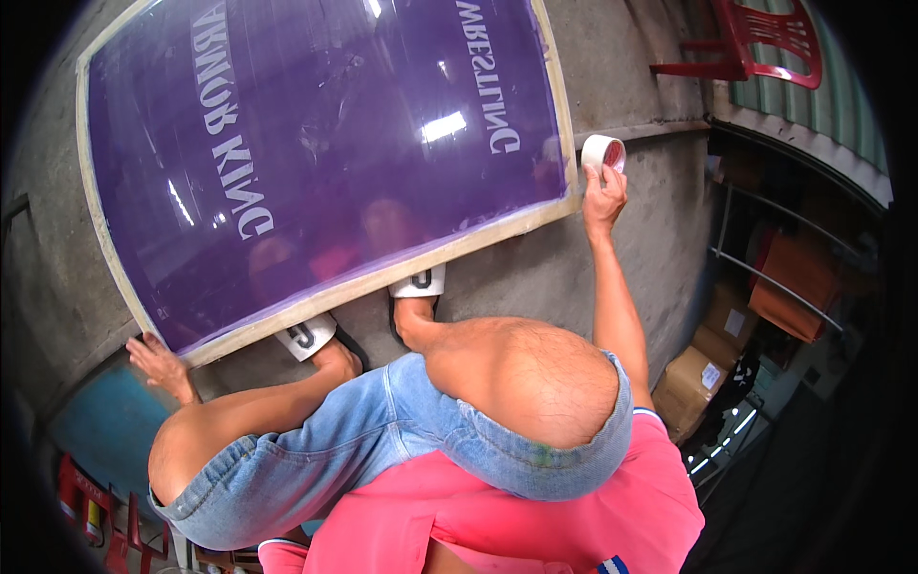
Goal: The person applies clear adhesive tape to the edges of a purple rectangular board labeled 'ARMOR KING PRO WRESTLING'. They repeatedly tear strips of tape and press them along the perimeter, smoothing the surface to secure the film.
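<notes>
A large screen-printing frame with pale wooden edges lies in front of me. Its purple mesh is glossy and carries pale mirrored lettering. My left hand is at the near left corner of the frame, fingers spread, with nothing held in it. At the near right corner my right hand is closed on a roll of white tape, just beside the frame's edge. The roll stands on its side in my fingers. Whether a strip of tape runs from it onto the frame is too small to tell.
My sandalled feet are at the frame's near edge, and my bent knees rise between my arms. A red plastic chair stands at the far right. Cardboard boxes and metal rails are on the right, on a concrete floor.
</notes>
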A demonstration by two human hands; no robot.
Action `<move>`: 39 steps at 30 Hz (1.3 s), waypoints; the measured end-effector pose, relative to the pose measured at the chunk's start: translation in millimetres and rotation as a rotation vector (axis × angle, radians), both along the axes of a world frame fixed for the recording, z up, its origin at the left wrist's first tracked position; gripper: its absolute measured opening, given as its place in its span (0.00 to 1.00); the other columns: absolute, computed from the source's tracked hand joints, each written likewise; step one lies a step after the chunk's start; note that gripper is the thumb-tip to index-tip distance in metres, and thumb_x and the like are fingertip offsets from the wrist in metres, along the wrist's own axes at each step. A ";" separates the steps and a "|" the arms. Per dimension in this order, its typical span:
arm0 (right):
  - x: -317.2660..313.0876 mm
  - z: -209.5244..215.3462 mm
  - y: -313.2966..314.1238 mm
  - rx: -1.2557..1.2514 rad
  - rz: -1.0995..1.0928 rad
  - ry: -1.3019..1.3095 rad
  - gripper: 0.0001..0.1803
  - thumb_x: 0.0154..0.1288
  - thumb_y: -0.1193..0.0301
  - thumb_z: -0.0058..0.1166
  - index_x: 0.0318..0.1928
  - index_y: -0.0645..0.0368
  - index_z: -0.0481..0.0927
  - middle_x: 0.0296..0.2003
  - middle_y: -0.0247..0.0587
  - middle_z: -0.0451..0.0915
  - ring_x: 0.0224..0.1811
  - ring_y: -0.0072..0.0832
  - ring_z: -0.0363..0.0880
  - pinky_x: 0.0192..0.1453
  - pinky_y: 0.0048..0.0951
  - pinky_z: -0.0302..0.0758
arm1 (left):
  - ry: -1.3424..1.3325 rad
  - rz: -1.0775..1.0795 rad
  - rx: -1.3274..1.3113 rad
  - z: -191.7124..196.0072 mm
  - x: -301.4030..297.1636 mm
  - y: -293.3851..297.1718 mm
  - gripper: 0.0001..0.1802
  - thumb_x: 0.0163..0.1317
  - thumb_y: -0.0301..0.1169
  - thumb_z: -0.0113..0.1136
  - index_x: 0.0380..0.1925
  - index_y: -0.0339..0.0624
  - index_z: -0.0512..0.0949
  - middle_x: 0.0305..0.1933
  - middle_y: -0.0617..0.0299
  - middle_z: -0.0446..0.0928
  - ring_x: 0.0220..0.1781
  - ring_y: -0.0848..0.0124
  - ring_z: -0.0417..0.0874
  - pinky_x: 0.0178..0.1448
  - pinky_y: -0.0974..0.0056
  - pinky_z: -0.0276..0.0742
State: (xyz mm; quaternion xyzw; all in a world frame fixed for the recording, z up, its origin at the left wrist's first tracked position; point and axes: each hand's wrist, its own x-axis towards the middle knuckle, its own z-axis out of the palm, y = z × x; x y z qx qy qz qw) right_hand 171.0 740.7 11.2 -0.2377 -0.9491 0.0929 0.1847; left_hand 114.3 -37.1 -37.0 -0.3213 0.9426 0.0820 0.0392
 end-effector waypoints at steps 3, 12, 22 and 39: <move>-45.3 17.4 -69.1 -0.118 0.204 0.104 0.10 0.56 0.73 0.69 0.31 0.64 0.80 0.31 0.44 0.80 0.38 0.43 0.75 0.45 0.39 0.72 | 0.136 -0.069 0.011 29.1 -16.6 -10.5 0.39 0.72 0.58 0.47 0.69 0.38 0.65 0.74 0.45 0.62 0.76 0.51 0.59 0.76 0.46 0.53; -134.5 34.5 -264.5 -0.420 0.782 0.307 0.12 0.48 0.78 0.72 0.33 0.61 0.82 0.31 0.39 0.81 0.38 0.39 0.77 0.43 0.37 0.73 | 0.516 -1.160 0.553 122.1 -141.4 227.8 0.27 0.51 0.39 0.75 0.51 0.41 0.82 0.56 0.56 0.79 0.62 0.56 0.75 0.65 0.53 0.72; -132.6 51.9 -322.7 -0.732 0.754 0.147 0.06 0.55 0.77 0.67 0.35 0.61 0.85 0.29 0.41 0.81 0.34 0.38 0.77 0.43 0.36 0.73 | 0.562 -1.163 0.784 101.2 -115.7 277.7 0.33 0.53 0.38 0.74 0.55 0.32 0.75 0.55 0.46 0.73 0.58 0.51 0.74 0.61 0.51 0.73; -116.5 44.4 -324.9 -0.560 0.755 -0.448 0.15 0.62 0.63 0.64 0.42 0.61 0.83 0.34 0.48 0.84 0.35 0.42 0.78 0.46 0.38 0.72 | 0.347 -1.025 0.965 85.0 -75.2 253.6 0.09 0.57 0.24 0.66 0.34 0.36 0.75 0.36 0.57 0.76 0.42 0.64 0.79 0.46 0.59 0.73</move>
